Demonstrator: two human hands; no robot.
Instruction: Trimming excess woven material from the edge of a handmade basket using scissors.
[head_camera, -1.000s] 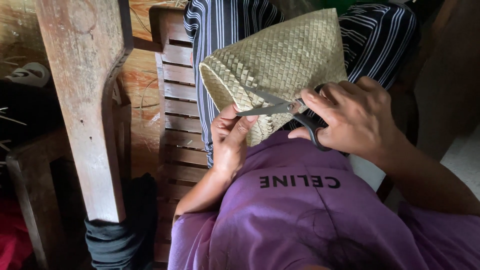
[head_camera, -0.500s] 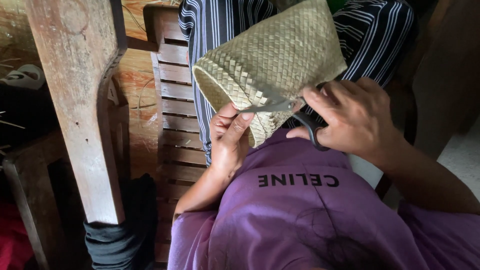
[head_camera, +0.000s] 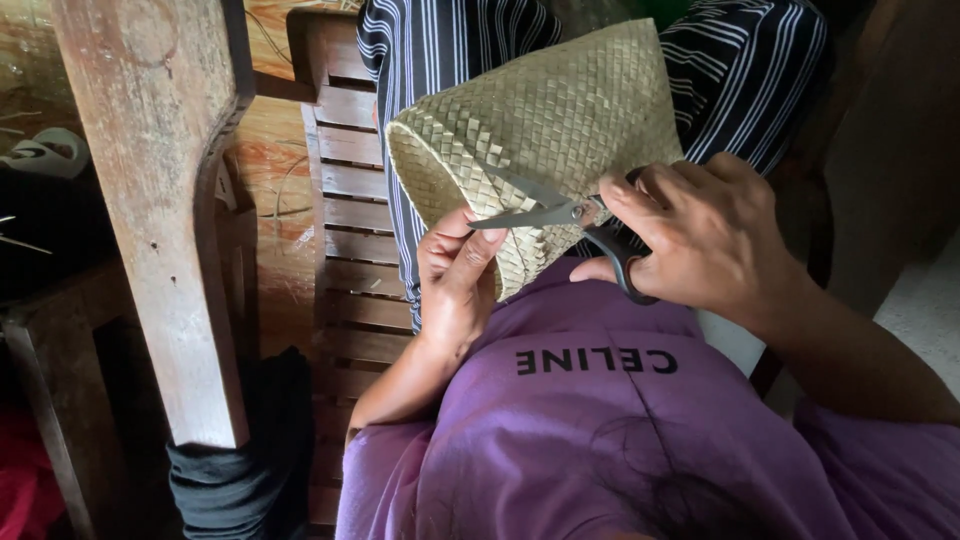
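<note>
Scissors (head_camera: 570, 225) with black handles sat in the right hand (head_camera: 715, 235), fingers (head_camera: 640, 190) curled tight through the loops, the thin blades parted only a little and laid flat across the woven basket (head_camera: 540, 140). The left hand (head_camera: 458, 275) lay just below the basket's lower edge, its fingers closed around that edge and the thumb pressed up near the blade tips. Both hands worked close above the purple shirt (head_camera: 600, 420), with the basket held out in front of the chest over the striped trousers (head_camera: 440, 50).

To do this trimming well, the judgement would be to keep the blades skimming flush with the weave and snip only loose strand ends, while the left hand held the edge taut and kept its thumb clear of the tips; a deep bite could cut a working strand and loosen the plaiting.

The basket was turned with its mouth away from the camera, so whether anything lay inside could not be told. Beyond the basket ran a slatted wooden bench (head_camera: 345, 200), and left of it a worn wooden post (head_camera: 160, 200).
</note>
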